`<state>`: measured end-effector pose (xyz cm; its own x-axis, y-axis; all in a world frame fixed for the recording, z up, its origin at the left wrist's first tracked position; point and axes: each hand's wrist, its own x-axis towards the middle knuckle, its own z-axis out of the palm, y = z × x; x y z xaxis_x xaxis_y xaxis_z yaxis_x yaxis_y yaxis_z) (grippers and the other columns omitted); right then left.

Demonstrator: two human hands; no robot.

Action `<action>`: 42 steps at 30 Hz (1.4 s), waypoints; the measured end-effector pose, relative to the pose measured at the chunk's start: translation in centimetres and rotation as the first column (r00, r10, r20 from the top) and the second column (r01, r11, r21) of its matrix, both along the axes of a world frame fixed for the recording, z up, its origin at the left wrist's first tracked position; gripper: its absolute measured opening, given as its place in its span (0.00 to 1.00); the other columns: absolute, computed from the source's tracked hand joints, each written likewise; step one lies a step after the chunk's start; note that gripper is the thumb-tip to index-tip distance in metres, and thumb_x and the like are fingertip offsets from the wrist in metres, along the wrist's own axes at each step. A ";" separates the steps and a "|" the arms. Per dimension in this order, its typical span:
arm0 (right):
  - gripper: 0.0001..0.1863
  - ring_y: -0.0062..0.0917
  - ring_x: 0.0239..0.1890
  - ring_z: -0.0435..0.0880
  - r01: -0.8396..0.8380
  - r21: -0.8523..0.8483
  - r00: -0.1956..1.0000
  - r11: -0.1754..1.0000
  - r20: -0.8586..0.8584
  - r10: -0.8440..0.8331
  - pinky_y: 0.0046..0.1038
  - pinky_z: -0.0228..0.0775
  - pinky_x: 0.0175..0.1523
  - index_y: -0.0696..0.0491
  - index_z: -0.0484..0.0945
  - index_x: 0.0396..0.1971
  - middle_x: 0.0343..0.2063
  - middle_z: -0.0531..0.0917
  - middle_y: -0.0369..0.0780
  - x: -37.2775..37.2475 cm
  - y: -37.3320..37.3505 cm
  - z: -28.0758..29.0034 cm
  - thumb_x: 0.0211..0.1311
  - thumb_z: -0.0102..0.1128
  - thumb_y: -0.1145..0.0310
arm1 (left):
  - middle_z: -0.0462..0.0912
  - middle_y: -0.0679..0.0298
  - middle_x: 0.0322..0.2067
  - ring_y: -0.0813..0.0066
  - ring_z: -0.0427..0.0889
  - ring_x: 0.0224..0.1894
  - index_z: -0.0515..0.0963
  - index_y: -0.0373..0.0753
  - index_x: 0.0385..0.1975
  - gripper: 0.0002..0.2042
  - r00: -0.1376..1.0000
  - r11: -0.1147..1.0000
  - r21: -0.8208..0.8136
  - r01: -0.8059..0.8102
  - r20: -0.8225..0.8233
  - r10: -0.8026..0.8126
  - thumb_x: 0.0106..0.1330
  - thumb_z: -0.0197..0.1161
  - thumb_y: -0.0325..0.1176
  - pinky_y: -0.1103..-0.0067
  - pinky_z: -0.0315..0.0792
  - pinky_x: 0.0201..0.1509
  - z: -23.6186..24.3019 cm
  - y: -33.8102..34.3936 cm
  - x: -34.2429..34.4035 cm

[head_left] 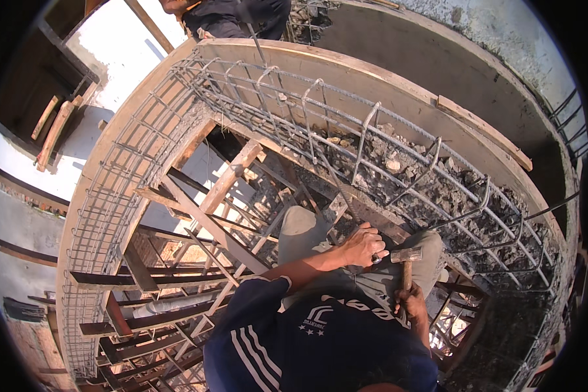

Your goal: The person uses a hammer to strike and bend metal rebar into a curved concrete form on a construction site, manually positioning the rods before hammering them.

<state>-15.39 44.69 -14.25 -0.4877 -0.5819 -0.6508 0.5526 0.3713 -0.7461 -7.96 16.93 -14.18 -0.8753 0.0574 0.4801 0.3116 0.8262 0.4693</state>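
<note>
My right hand (412, 302) is closed around the wooden handle of a hammer (407, 255), whose metal head points up beside my knee. My left hand (364, 247) is curled shut, with a ring on one finger, just left of the hammer head. A dark ribbed steel rod (339, 184) slants from the rebar cage (362, 140) down to these fingers and appears gripped there; its lower end is hidden. Close in front of both hands runs a wooden formwork board (380, 224). Broken concrete rubble (398, 160) lies inside the cage.
Wooden planks and props (209, 212) criss-cross an open gap below on the left. More rebar mesh (114, 186) lines the curved left beam. A loose wood strip (487, 132) rests on the far formwork wall. Another person's dark-trousered legs (238, 18) show at the top.
</note>
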 end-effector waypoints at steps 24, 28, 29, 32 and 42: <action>0.25 0.29 0.26 0.83 0.206 -0.168 0.755 0.964 0.655 -0.047 0.28 0.80 0.27 0.56 0.69 0.53 0.36 0.82 0.45 0.1 -6.9 -3.8 0.58 0.59 0.61 | 0.85 0.58 0.30 0.71 0.83 0.32 0.81 0.31 0.35 0.10 0.601 0.432 0.467 -0.772 0.311 0.737 0.66 0.64 0.34 0.75 0.76 0.38 -3.9 -24.4 3.6; 0.25 0.26 0.26 0.83 0.166 -0.225 0.838 0.960 0.546 -0.017 0.27 0.78 0.26 0.55 0.70 0.51 0.36 0.82 0.44 -0.7 -6.5 -3.5 0.60 0.60 0.55 | 0.85 0.53 0.31 0.60 0.84 0.34 0.81 0.33 0.37 0.11 0.614 0.535 0.341 -0.773 0.193 0.765 0.60 0.68 0.33 0.67 0.75 0.42 -5.7 -33.6 -1.2; 0.25 0.26 0.26 0.83 0.201 -0.233 0.830 0.952 0.556 -0.039 0.27 0.78 0.26 0.55 0.70 0.51 0.36 0.82 0.44 -0.5 -6.4 -3.4 0.60 0.61 0.54 | 0.85 0.51 0.32 0.57 0.84 0.35 0.81 0.34 0.38 0.13 0.648 0.594 0.279 -0.755 0.173 0.742 0.59 0.69 0.35 0.66 0.75 0.43 -6.6 -34.9 -2.6; 0.27 0.26 0.24 0.82 0.250 -0.252 0.821 0.935 0.567 -0.066 0.24 0.76 0.25 0.54 0.70 0.52 0.37 0.81 0.44 -0.2 -6.3 -2.8 0.58 0.63 0.53 | 0.82 0.50 0.40 0.53 0.83 0.43 0.77 0.34 0.47 0.23 0.771 0.749 0.190 -0.635 0.096 0.629 0.52 0.75 0.35 0.67 0.77 0.45 -9.4 -38.3 -6.8; 0.31 0.25 0.24 0.82 0.158 -0.127 0.809 0.979 0.585 -0.055 0.21 0.76 0.28 0.61 0.67 0.56 0.35 0.83 0.44 -1.3 -7.4 -1.4 0.54 0.62 0.61 | 0.76 0.42 0.52 0.45 0.75 0.54 0.77 0.32 0.51 0.32 0.613 0.724 -0.420 -0.547 0.389 0.688 0.53 0.69 0.53 0.60 0.74 0.55 -8.7 -38.9 -8.9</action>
<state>-16.73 37.26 -15.69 -0.1185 -0.6703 -0.7325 0.9281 0.1875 -0.3217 -16.86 -21.93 -22.84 -0.8416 -0.5394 0.0296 -0.5287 0.8337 0.1592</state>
